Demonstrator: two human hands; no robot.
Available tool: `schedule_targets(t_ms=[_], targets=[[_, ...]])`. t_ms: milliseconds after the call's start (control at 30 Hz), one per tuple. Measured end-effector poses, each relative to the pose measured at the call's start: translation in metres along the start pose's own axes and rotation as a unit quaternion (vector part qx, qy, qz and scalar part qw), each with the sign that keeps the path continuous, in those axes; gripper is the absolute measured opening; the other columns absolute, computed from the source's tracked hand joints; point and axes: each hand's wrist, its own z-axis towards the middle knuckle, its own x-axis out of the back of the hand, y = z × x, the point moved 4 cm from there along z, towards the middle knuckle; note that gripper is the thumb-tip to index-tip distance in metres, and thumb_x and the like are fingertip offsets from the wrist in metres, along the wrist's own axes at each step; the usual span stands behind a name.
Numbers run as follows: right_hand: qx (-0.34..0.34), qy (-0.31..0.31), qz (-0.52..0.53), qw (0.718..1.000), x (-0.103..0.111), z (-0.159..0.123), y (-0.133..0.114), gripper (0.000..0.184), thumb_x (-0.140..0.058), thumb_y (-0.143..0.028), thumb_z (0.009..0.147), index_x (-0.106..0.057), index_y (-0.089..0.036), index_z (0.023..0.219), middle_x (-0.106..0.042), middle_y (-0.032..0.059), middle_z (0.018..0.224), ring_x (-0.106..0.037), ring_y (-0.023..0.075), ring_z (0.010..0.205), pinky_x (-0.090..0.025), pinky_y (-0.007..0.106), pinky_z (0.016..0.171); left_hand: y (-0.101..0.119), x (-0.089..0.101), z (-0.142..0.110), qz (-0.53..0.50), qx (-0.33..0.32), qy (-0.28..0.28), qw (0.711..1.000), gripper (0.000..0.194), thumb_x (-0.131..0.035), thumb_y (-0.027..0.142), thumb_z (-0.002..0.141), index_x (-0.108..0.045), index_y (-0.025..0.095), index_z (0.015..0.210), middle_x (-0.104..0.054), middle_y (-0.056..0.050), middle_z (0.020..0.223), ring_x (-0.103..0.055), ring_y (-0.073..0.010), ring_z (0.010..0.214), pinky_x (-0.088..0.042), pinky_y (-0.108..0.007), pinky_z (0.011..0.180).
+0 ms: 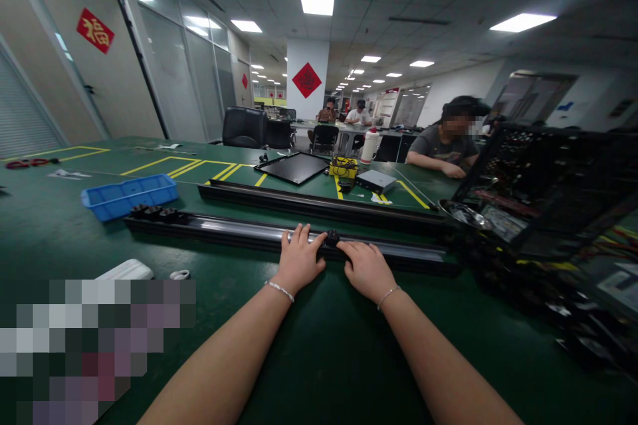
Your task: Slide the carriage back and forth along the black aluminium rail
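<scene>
Both my hands rest on a long black rail (234, 231) that runs across the green table (319, 345). My left hand (299, 257) lies on the rail with its fingers spread, thumb beside a small black knob (331, 238) on the rail. My right hand (366, 267) lies just right of that knob, fingers curled down onto the rail's edge. Several black rollers (154, 214) sit on the rail's left end. A second black rail (319, 202) lies parallel behind it.
A blue tray (128, 195) stands at the left. A black open computer case (543, 192) fills the right side. A black panel (294, 167), a yellow box (343, 167) and a grey box (376, 180) lie behind. A seated person (448, 143) is across the table.
</scene>
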Motion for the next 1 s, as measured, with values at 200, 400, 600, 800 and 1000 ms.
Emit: schedule_targets(t_ms=[200, 400, 600, 800, 1000], targets=[[0.0, -0.008, 0.012, 1.0, -0.002, 0.0012, 0.0029, 0.054, -0.039, -0.01, 0.073, -0.051, -0.026, 0.123, -0.057, 0.0043, 0.124, -0.047, 0.0178, 0.115, -0.02, 0.042, 0.105, -0.0003, 0.0, -0.0001, 0.005, 0.001, -0.001, 1.0, 0.058, -0.054, 0.04, 0.074, -0.043, 0.035, 0.131, -0.04, -0.008, 0.141, -0.029, -0.0288, 0.132, -0.017, -0.051, 0.106], [0.0, -0.011, 0.018, 1.0, -0.0015, 0.0012, 0.0042, 0.057, -0.039, -0.008, 0.071, -0.051, -0.027, 0.124, -0.057, 0.0038, 0.123, -0.046, 0.0168, 0.116, -0.019, 0.04, 0.106, -0.0004, 0.0, -0.0003, 0.005, -0.004, -0.002, 1.0, 0.058, -0.054, 0.04, 0.074, -0.043, 0.033, 0.13, -0.04, -0.009, 0.141, -0.029, -0.0296, 0.132, -0.017, -0.051, 0.105], [0.002, -0.019, 0.001, 1.0, 0.0013, 0.0013, 0.004, 0.055, -0.041, -0.009, 0.073, -0.051, -0.027, 0.124, -0.057, 0.0033, 0.124, -0.048, 0.0172, 0.114, -0.024, 0.037, 0.103, -0.0009, -0.0003, -0.0007, 0.01, -0.007, 0.013, 1.0, 0.058, -0.055, 0.039, 0.074, -0.044, 0.032, 0.13, -0.042, -0.01, 0.14, -0.031, -0.029, 0.131, -0.019, -0.05, 0.105], [0.014, -0.01, -0.005, 1.0, 0.0013, 0.0012, 0.0062, 0.053, -0.042, -0.011, 0.073, -0.052, -0.026, 0.123, -0.059, 0.0034, 0.121, -0.049, 0.0175, 0.113, -0.028, 0.034, 0.1, -0.0017, -0.0033, -0.0001, 0.01, -0.009, 0.019, 1.0, 0.059, -0.056, 0.04, 0.073, -0.044, 0.032, 0.129, -0.042, -0.01, 0.139, -0.032, -0.0297, 0.13, -0.019, -0.051, 0.104], [0.016, -0.001, 0.0, 1.0, 0.0017, 0.0007, 0.0063, 0.052, -0.042, -0.011, 0.072, -0.053, -0.026, 0.121, -0.06, 0.0028, 0.12, -0.05, 0.017, 0.112, -0.028, 0.033, 0.1, -0.0023, -0.0051, 0.0, 0.011, -0.015, 0.025, 1.0, 0.058, -0.056, 0.04, 0.072, -0.044, 0.032, 0.129, -0.043, -0.011, 0.138, -0.032, -0.0299, 0.13, -0.02, -0.052, 0.104]])
